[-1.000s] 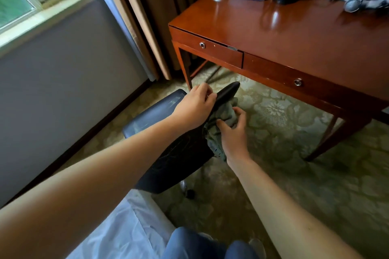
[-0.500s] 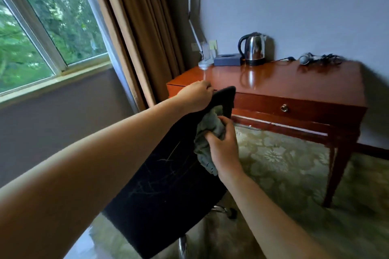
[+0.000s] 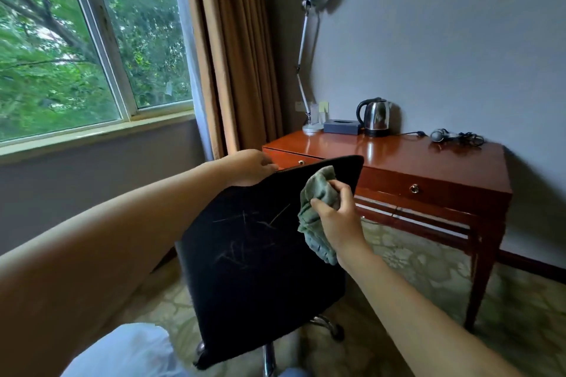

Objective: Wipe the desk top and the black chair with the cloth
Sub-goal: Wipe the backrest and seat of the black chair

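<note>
The black chair [image 3: 254,260] stands in front of me with its scratched backrest facing the camera. My left hand [image 3: 252,166] grips the top left edge of the backrest. My right hand [image 3: 335,217] holds a bunched grey-green cloth [image 3: 318,211] against the upper right part of the backrest. Behind the chair is the glossy reddish wooden desk [image 3: 407,156] with two drawers.
At the back of the desk stand a desk lamp [image 3: 309,70], a dark tissue box [image 3: 341,126], a steel kettle [image 3: 374,116] and a corded device [image 3: 453,136]. Curtains [image 3: 235,55] and a window [image 3: 85,40] are at left. White bedding [image 3: 122,352] lies near my knees.
The camera has tilted up, so the wall, the lamp and the window show now. My right hand with the cloth has shifted along the backrest near its top right. My left hand keeps its grip.
</note>
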The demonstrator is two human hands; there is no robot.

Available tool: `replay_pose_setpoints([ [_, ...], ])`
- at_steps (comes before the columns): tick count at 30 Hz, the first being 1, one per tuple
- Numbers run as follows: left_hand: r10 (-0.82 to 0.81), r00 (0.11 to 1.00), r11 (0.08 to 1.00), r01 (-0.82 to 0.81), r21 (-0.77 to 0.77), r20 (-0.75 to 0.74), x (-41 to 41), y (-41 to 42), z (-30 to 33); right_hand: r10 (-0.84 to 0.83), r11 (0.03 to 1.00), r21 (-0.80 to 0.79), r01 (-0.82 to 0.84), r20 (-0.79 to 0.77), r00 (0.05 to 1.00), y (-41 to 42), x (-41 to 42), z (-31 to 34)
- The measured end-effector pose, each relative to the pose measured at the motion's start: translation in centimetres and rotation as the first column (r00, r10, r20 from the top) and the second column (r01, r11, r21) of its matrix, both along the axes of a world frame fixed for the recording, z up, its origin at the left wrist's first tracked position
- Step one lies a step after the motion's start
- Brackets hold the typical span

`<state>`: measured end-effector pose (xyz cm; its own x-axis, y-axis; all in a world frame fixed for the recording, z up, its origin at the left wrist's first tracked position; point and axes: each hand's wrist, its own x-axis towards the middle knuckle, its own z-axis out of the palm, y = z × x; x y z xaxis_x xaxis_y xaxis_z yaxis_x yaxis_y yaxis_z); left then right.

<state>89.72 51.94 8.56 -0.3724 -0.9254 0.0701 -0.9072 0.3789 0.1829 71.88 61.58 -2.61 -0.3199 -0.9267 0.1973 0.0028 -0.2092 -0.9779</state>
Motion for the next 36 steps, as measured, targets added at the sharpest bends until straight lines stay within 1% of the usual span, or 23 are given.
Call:
replay_pose_setpoints([
  [5, 0.026, 1.0, 0.997, -0.026, 0.078, 0.001, 4.8, 0.6, -0.3, 0.09, 0.996, -0.003, -0.09, 0.036, 0.995, 0.5, 4.4, -0.6],
  [8, 0.036, 0.999, 0.995, -0.034, 0.09, -0.019, 7.1, 0.4, -0.1, 0.118, 0.992, -0.034, -0.118, 0.009, 0.993, -0.5, 7.7, -0.8],
  [10, 0.043, 0.995, 0.994, -0.033, 0.107, -0.093, 7.9, 0.1, -1.1, 0.1, 0.993, -0.07, -0.098, 0.02, 0.995, -1.3, 9.8, -1.3],
  [12, 0.051, 0.98, 0.993, -0.029, 0.111, -0.193, 8.0, -0.1, -2.3, 0.033, 0.993, -0.114, -0.03, 0.026, 0.999, -2.0, 11.7, -2.3],
  [15, 0.047, 0.967, 0.991, -0.015, 0.13, -0.25, 7.9, -0.6, -3.3, -0.057, 0.984, -0.171, 0.048, -0.048, 0.997, -2.5, 14.4, -4.1],
  [20, 0.09, 0.939, 0.978, -0.02, 0.208, -0.332, 8.2, -1.0, -3.3, -0.08, 0.966, -0.259, 0.014, -0.249, 0.965, -2.2, 17.2, -5.4],
  [23, 0.08, 0.938, 0.981, -0.014, 0.193, -0.337, 8.3, -1.0, -3.4, -0.089, 0.96, -0.28, 0.008, -0.28, 0.956, -3.2, 15.8, -6.0],
  [24, 0.075, 0.938, 0.983, -0.012, 0.186, -0.338, 8.3, -0.9, -3.4, -0.094, 0.964, -0.266, 0.02, -0.267, 0.959, -3.6, 14.9, -6.2],
  [25, 0.07, 0.939, 0.983, -0.008, 0.183, -0.337, 8.3, -1.0, -3.5, -0.11, 0.968, -0.244, 0.054, -0.223, 0.969, -4.2, 13.9, -6.5],
  [28, 0.064, 0.938, 0.98, 0.005, 0.198, -0.341, 8.1, -0.9, -3.4, -0.255, 0.962, -0.104, 0.252, -0.019, 0.967, -5.8, 10.4, -7.0],
  [30, 0.064, 0.94, 0.975, 0.013, 0.223, -0.336, 7.7, -1.0, -3.4, -0.318, 0.947, -0.023, 0.32, 0.054, 0.946, -6.6, 8.7, -7.0],
  [32, 0.064, 0.944, 0.971, 0.016, 0.24, -0.323, 7.2, -0.9, -3.3, -0.308, 0.951, -0.011, 0.31, 0.073, 0.948, -6.8, 8.9, -6.7],
  [34, 0.061, 0.95, 0.969, 0.017, 0.246, -0.306, 6.7, -0.9, -3.1, -0.251, 0.966, -0.04, 0.255, 0.081, 0.965, -6.2, 11.3, -6.4],
  [36, 0.063, 0.954, 0.97, 0.01, 0.242, -0.293, 6.0, -0.8, -3.0, -0.191, 0.978, -0.084, 0.193, 0.034, 0.981, -5.0, 14.9, -6.5],
])
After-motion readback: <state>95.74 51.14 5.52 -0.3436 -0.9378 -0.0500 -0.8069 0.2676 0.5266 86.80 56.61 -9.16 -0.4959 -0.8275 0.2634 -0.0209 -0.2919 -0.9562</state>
